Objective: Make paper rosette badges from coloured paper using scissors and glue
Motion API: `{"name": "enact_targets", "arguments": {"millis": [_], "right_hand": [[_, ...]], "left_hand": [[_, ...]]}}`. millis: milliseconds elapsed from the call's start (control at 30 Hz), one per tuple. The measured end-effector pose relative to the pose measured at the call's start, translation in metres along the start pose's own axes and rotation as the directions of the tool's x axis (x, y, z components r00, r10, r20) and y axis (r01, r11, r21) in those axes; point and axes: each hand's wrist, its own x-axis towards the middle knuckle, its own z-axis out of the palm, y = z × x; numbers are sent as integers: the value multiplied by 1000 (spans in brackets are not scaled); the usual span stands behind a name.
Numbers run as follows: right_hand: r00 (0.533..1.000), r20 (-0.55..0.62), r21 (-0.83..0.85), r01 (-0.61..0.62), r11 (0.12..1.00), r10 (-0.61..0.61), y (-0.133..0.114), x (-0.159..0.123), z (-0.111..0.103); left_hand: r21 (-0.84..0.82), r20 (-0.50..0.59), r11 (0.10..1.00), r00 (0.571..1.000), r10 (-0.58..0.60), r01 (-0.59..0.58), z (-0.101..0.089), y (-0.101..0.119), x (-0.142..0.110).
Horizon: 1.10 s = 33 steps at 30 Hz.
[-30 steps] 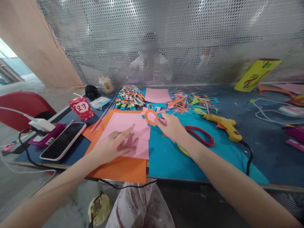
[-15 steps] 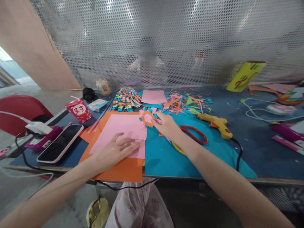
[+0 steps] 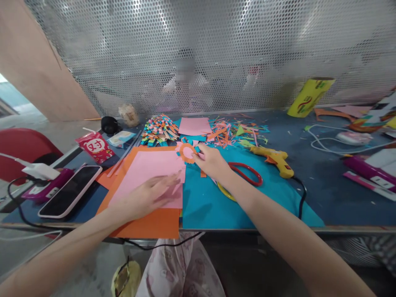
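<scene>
My right hand (image 3: 208, 159) pinches a paper flower (image 3: 186, 153) with an orange ring, a pink middle and blue tabs round its edge. Over the pink paper (image 3: 140, 167) my left hand (image 3: 154, 192) is held with its fingers stretched out, holding nothing. That pink sheet lies on an orange sheet (image 3: 154, 222). Blue paper (image 3: 198, 210) spreads beneath my right forearm. Scissors with a red handle (image 3: 258, 178) and a yellow one lie on it, partly hidden by that arm.
A yellow glue gun (image 3: 274, 160) lies at the right. Behind are a heap of coloured paper strips (image 3: 160, 130) and loose scraps (image 3: 230, 132). A phone (image 3: 71, 192), a power strip (image 3: 51, 183) and a red drink carton (image 3: 96, 146) stand left. A perforated metal panel (image 3: 216, 53) rises behind.
The view has shifted a little to the right. My left hand dipped towards the pink paper and its fingers now reach closer to the flower. My right hand keeps its pinch on the flower.
</scene>
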Motion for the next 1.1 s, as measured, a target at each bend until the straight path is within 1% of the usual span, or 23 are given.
{"name": "enact_targets", "arguments": {"millis": [67, 133, 200, 300, 367, 433, 467, 567, 633, 667, 800, 867, 933, 1000, 1033, 1100], "right_hand": [[1000, 3, 4, -2, 1000, 2, 0, 0, -1], [1000, 16, 26, -4, 1000, 3, 1, 0, 1], [1000, 30, 73, 8, 997, -10, 2, 0, 5], [997, 52, 117, 53, 992, -60, 4, 0, 12], [995, 63, 103, 70, 992, -76, 4, -1, 14], [995, 72, 90, 62, 994, -68, 4, -1, 12], [996, 71, 86, 53, 995, -59, 4, -1, 11], [997, 61, 78, 45, 996, -50, 2, -1, 6], [997, 57, 61, 52, 997, -56, 1, -1, 6], [996, 63, 52, 52, 997, -55, 1, -1, 6], [995, 95, 21, 27, 999, -29, 0, -2, 8], [995, 91, 26, 38, 999, -40, 0, -1, 8], [996, 73, 29, 51, 998, -53, 0, -1, 7], [997, 51, 35, 52, 998, -54, 1, -1, 6], [998, 46, 40, 50, 998, -52, 1, 0, 5], [998, 44, 54, 52, 997, -55, 1, 0, 6]], "left_hand": [[76, 8, 997, 1000, 23, -24, 3, 7, 0], [139, -8, 990, 1000, 20, -19, 7, 12, -4], [170, -35, 985, 999, 6, 0, 12, 13, -9], [178, -57, 984, 998, 19, -8, 16, 13, -14], [156, -36, 988, 999, 12, -6, 14, 14, -14], [106, -25, 994, 1000, -13, 16, 11, 15, -12], [75, -43, 997, 999, -21, 25, 8, 16, -11], [33, -178, 999, 983, -33, 39, 2, 17, -13], [51, -235, 998, 971, -33, 47, 1, 16, -19], [61, -235, 997, 971, -34, 50, 2, 14, -22], [77, -161, 997, 987, -19, 32, 7, 9, -32], [52, -171, 997, 985, -39, 49, 5, 7, -32], [-5, -239, 996, 967, -90, 91, 0, 8, -30], [-88, -338, 991, 933, -127, 103, -7, 12, -26], [-126, -372, 989, 920, -122, 80, -10, 16, -23], [-170, -386, 985, 921, -51, -17, -13, 23, -14]]}}
